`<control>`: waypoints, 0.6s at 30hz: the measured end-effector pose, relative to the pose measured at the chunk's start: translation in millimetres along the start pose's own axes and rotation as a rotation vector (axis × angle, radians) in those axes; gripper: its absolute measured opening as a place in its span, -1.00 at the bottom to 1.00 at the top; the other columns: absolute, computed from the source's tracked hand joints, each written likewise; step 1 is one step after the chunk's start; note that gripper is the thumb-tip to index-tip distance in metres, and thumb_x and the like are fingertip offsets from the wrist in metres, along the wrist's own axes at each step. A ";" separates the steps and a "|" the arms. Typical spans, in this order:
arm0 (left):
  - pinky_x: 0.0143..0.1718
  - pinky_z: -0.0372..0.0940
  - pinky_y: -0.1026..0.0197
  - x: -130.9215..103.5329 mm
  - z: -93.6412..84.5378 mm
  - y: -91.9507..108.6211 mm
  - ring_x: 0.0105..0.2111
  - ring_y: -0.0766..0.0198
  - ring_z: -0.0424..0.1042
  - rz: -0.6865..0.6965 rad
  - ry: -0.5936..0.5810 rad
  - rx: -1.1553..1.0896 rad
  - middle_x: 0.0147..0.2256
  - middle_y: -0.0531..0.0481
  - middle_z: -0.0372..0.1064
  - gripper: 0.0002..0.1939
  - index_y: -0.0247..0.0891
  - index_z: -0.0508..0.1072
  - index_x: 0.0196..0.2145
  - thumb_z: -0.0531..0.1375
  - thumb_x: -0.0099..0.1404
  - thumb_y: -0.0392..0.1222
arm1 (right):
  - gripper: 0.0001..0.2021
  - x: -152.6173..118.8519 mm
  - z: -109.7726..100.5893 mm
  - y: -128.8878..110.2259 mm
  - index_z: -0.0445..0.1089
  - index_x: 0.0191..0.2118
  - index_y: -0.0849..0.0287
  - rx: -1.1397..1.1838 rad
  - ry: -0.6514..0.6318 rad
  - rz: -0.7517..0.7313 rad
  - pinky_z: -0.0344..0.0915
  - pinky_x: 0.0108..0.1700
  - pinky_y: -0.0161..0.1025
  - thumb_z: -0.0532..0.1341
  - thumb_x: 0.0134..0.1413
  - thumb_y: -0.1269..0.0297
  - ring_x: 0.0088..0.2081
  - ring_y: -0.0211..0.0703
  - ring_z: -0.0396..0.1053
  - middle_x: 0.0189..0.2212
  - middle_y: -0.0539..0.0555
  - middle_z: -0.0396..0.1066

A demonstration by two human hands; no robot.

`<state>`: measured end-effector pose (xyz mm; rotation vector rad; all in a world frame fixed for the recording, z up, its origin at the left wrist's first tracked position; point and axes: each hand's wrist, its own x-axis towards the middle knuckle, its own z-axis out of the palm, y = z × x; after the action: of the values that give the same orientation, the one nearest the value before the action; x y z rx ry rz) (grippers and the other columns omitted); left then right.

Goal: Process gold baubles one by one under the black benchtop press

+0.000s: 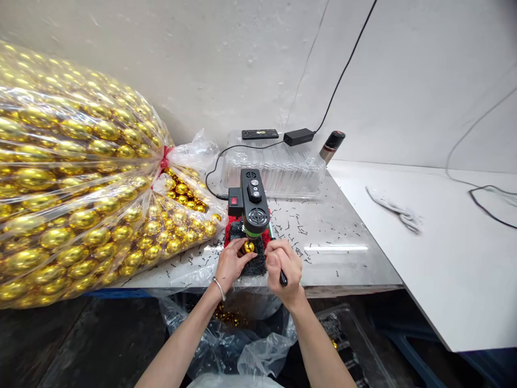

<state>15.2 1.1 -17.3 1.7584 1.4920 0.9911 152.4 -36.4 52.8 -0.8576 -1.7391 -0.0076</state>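
Note:
Between the thumb and fingers of my left hand (pixel 233 262) is a shiny gold ball (pixel 248 247), just below the head of a small black machine (pixel 255 202). My right hand (pixel 285 267) is wrapped round the machine's lever handle (pixel 283 278), whose black end sticks out below the fist. Under the ball lies a dark base (pixel 255 265) covered in black bits, with red material at its sides. The machine's red switch (pixel 233 201) faces up on its left side.
A huge clear bag of gold balls (pixel 81 215) fills the left. Behind the machine stand a clear plastic tray (pixel 278 172), a black power adapter (pixel 299 137) and a bottle (pixel 332 146). A glove (pixel 396 209) lies on the white table (pixel 456 258). Below hangs plastic sheeting (pixel 262 353).

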 end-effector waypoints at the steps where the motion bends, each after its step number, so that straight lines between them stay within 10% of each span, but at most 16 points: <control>1: -0.20 0.37 0.17 0.4 0.1 -1.0 -0.27 0.18 0.47 0.002 -0.005 0.005 -0.16 -0.11 0.48 -0.70 -0.28 0.52 -0.15 0.26 0.13 -0.18 | -0.81 -2.7 1.3 1.2 0.19 -0.44 0.15 0.007 0.007 0.000 0.22 -0.38 -0.29 0.00 0.14 0.53 -0.40 -0.25 0.26 -0.51 0.03 0.24; 18: -0.18 0.36 0.15 -1.7 -1.4 0.5 -0.26 0.17 0.47 0.008 -0.029 0.046 -0.17 -0.11 0.48 -0.74 -0.26 0.50 -0.18 0.25 0.16 -0.16 | -0.74 -40.3 31.3 25.0 0.18 -0.45 0.14 0.027 0.111 -0.071 0.30 -0.31 -0.18 -0.09 0.26 0.36 -0.41 -0.23 0.29 -0.47 0.02 0.24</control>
<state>14.1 -0.7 -16.4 1.8050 1.5017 0.9376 143.7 -26.5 -2.4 -0.7614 -1.6613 -0.0772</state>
